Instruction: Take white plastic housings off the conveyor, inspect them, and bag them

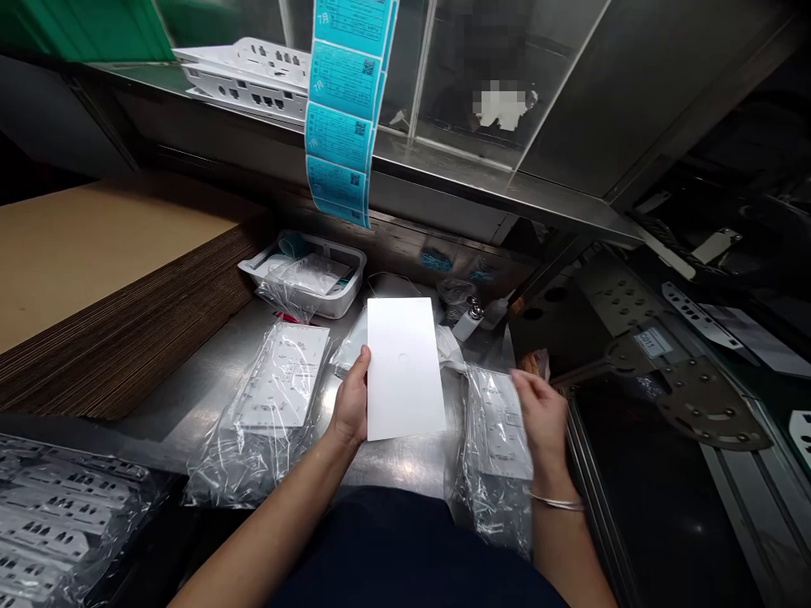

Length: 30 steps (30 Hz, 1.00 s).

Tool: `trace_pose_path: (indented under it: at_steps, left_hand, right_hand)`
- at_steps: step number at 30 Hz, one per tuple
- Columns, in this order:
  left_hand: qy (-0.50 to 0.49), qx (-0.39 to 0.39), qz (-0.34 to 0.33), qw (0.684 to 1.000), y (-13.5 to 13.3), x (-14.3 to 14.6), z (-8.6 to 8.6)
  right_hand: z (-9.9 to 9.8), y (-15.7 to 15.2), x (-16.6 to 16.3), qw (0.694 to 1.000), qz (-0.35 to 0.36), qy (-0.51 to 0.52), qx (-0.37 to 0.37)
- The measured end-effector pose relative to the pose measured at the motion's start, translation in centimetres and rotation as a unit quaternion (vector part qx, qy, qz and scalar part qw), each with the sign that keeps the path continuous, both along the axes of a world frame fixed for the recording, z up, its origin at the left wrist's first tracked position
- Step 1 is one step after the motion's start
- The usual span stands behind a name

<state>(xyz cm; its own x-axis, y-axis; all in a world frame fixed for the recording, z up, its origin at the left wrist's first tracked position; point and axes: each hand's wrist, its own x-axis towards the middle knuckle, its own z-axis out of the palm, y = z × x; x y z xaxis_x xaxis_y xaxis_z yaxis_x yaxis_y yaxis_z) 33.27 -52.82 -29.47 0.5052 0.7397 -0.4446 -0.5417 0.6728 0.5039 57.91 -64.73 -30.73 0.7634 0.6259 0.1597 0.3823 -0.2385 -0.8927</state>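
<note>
- A person's left hand is holding a white panel near the centre of the view, thumb and fingers clamped on its long left edge.
- The white panel is standing flat-on to the camera above the steel bench, its short edges lying at 12 and 6 o'clock.
- The right hand is sitting at 3 o'clock from the panel, fingers loosely apart and gripping nothing, with a thin bracelet circling the wrist.
- That hand is lying over the right edge of a clear bag of flat white parts; whether it is touching is unclear.
- A second clear bag is lying at 9 o'clock from the panel.
- A white tray is sitting at 11 o'clock.
- A strip of blue labels is hanging at 12 o'clock.
- Stacked cardboard sheets are filling the far 9 o'clock side.
</note>
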Motion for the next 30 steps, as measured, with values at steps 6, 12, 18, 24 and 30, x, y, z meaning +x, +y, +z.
trace_pose_path:
  at_steps: [6,12,18,24,30]
  left_hand:
    - [0.043,0.094,0.023,0.994,-1.2,0.7,-0.1]
    - [0.062,0.141,0.074,0.985,-1.7,0.1,0.0]
    - [0.082,0.143,0.08,0.983,-1.2,0.2,-0.6]
    - [0.012,0.078,0.053,0.995,-0.5,0.7,-0.7]
    - [-0.029,-0.014,0.024,0.999,0.2,-0.2,0.2]
  right_hand:
    - [1.3,6.7,-8.5,0.938,0.238,0.251,0.001]
    - [1.9,7.9,-10.9,0.912,0.289,0.287,0.046]
    - [1.6,8.3,-10.8,0.899,0.283,0.329,0.06]
    - [1.3,8.6,-10.7,0.882,0.252,0.395,0.059]
    - [2.1,7.6,-8.7,0.88,0.137,0.442,0.106]
